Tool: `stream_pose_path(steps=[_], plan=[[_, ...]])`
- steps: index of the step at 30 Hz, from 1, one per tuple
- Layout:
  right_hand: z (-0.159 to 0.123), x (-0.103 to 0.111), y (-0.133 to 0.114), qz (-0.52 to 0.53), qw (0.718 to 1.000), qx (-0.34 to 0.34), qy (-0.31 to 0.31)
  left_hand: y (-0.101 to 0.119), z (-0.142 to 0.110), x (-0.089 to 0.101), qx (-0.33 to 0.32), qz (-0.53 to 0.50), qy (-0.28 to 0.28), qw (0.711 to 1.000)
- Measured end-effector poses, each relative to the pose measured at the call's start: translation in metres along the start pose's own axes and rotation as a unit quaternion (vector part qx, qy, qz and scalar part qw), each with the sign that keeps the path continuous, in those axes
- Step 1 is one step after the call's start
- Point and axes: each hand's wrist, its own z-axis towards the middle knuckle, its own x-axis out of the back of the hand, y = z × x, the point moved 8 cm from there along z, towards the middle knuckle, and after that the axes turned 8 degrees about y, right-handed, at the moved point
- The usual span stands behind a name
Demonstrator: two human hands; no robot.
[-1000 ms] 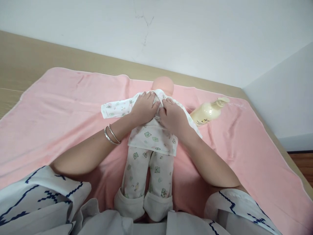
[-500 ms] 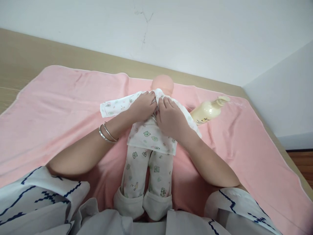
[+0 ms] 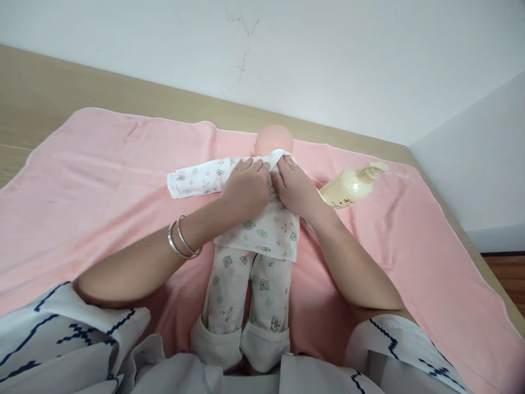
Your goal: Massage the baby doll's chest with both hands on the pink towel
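Observation:
A baby doll (image 3: 274, 139) lies on its back, its head at the far end and its face not visible. It wears a white printed baby shirt (image 3: 262, 238) and matching baby trousers (image 3: 227, 287) with wide cuffs. My left hand (image 3: 248, 189), two silver bangles on its wrist, is on the shirt's chest, fingers bent onto the cloth. Beside it my right hand (image 3: 296, 186) holds the shirt's front edge near the collar, thumb toward the left hand. Both sets of fingertips are partly hidden against the fabric. The shirt's left sleeve lies stretched sideways.
A pink blanket (image 3: 123, 158) with some folds is spread under the doll. A pale yellow pump bottle (image 3: 348, 187) lies tilted on it, just right of my right hand. Behind is a wooden tabletop edge (image 3: 49, 82) against a white wall (image 3: 328, 60) with a crack.
My hands have shifted on the shirt front: the left has slid slightly right, the right has moved up toward the collar. The shirt's front cloth moved with them; the bottle stays put.

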Motion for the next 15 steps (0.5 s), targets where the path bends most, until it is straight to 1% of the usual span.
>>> stream_pose_path(steps=[2,4,8,12,15], plan=[[-0.005,0.0,-0.008,-0.028,1.0,0.011,0.001,-0.002,0.006,-0.002,-0.017,-0.016,-0.005,1.0],[-0.01,0.001,-0.016,-0.053,0.998,0.01,0.01,-0.011,0.013,-0.008,-0.02,-0.023,-0.014,0.999],[-0.019,0.005,-0.03,-0.077,0.997,-0.012,0.026,-0.032,0.022,-0.019,0.011,-0.015,0.002,1.0],[-0.028,0.008,-0.042,-0.088,0.996,-0.009,0.019,-0.042,0.022,-0.026,0.041,-0.017,0.013,0.999],[-0.027,0.01,-0.042,-0.081,0.997,-0.011,0.016,-0.046,0.02,-0.028,0.069,-0.031,0.022,0.997]])
